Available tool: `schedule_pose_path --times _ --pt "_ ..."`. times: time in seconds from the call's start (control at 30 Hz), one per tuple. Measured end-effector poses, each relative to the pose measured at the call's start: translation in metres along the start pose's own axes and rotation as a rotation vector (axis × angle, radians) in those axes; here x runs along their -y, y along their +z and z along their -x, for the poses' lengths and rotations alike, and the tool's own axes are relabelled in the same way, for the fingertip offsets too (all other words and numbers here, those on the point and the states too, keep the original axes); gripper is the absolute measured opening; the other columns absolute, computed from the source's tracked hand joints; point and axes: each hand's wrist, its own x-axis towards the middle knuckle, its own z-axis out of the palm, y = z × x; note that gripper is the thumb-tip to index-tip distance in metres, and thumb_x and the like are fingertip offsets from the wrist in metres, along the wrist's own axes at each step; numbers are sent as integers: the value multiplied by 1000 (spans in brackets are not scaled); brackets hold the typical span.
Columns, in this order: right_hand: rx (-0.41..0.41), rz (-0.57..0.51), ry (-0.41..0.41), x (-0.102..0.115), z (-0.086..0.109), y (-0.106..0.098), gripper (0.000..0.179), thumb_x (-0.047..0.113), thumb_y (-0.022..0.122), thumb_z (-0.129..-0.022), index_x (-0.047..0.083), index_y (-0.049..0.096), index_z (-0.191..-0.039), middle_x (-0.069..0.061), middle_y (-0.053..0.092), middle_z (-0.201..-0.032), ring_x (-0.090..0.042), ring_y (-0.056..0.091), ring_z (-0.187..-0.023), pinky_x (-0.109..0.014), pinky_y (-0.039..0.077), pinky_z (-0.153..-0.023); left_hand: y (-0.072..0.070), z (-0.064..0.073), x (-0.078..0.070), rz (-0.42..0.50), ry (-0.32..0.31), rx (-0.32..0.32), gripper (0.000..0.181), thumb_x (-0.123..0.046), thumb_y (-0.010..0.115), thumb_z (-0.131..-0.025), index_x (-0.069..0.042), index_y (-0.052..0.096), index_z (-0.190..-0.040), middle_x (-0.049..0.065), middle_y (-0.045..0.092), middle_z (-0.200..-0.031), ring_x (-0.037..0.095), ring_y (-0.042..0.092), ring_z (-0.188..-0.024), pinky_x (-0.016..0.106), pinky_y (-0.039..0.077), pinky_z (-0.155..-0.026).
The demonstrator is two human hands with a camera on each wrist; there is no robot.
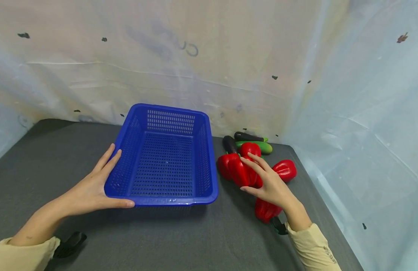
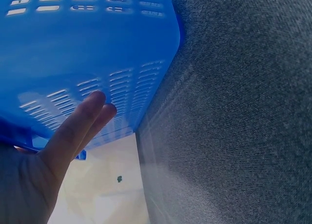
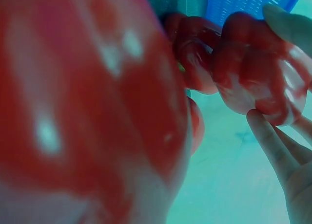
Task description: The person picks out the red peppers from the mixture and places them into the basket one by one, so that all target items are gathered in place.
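Observation:
A blue perforated plastic basket (image 1: 166,201) sits on the grey table, with nothing in it. At its near left corner my left hand (image 1: 93,188) holds it, thumb along the front rim and fingers against the outer left wall. In the left wrist view, the fingers (image 2: 80,121) lie nearly straight on the slotted wall. To the right of the basket my right hand (image 1: 271,186) grips a red bell pepper (image 3: 258,68) between thumb and fingers, over a heap of peppers. Another red bell pepper (image 3: 92,107) fills the left of the right wrist view.
Several more red bell peppers lie around the right hand, one at the right (image 1: 286,170) and one nearer (image 1: 265,210). Behind them are two dark eggplants, one upright in view (image 1: 230,145) and one sideways (image 1: 250,137), and a green cucumber (image 1: 264,147). Plastic sheeting (image 1: 209,67) walls the table.

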Motion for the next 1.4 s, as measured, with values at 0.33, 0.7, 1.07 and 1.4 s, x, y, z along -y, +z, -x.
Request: schedule_pose_path --times 0.33,0.7,1.07,1.4 --pt "-17 -17 0 5 -13 -2 84 26 84 -74 20 41 -146 -7 36 -150 -29 48 -128 -46 54 -88 0 0 0 -2 -8 -1 132 -44 85 -65 -16 -8 -155 0 -25 -158 60 13 -136 80 29 -86" --pt "-39 2 -17 8 -26 -4 84 28 83 -74 19 40 -146 -10 37 -150 -28 50 -126 -47 52 -91 1 0 0 -6 -14 1 133 -45 85 -64 -16 -8 -154 0 -25 -158 60 14 -136 80 29 -86" --pt "-89 -11 -35 9 -45 -12 84 28 84 -74 19 41 -146 -8 36 -150 -28 47 -129 -45 52 -92 1 0 1 -5 -11 1 133 -44 86 -64 -16 -8 -154 0 -25 -159 60 14 -136 79 30 -86" --pt "-81 -28 -21 13 -56 -13 82 27 82 -76 20 40 -147 -7 33 -152 -28 45 -131 -48 50 -95 1 0 1 -9 -13 3 133 -43 86 -64 -16 -9 -154 1 -25 -158 60 13 -136 79 30 -86"
